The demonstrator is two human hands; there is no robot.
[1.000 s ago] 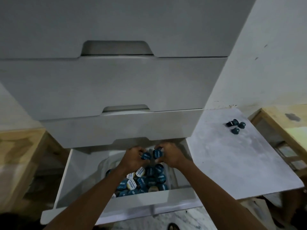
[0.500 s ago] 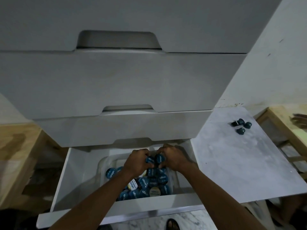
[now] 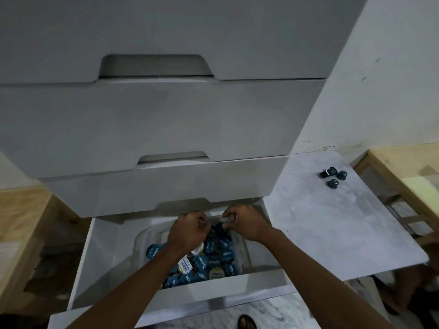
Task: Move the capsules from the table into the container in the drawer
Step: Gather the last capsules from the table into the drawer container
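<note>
The bottom drawer point(image 3: 213, 296) is pulled out, and a clear plastic container point(image 3: 142, 237) inside it holds several blue and white capsules point(image 3: 215, 258). Both my hands hover over the container's far end. My left hand point(image 3: 188, 232) is curled shut, with the edge of a dark capsule just showing under its fingers. My right hand point(image 3: 245, 223) pinches a dark blue capsule point(image 3: 220, 227) at its fingertips. Three dark capsules point(image 3: 333, 178) lie on the grey marbled table point(image 3: 332, 233) to the right, far from both hands.
Closed white drawers point(image 3: 166, 119) overhang the open one just above my hands. Wooden frames stand at the left point(image 3: 21, 224) and right point(image 3: 408, 176). A sandalled foot point(image 3: 247, 322) shows on the floor below the drawer front.
Both hands have sunk lower and further back over the container, with their capsules now closer to the pile. The view has shifted slightly closer.
</note>
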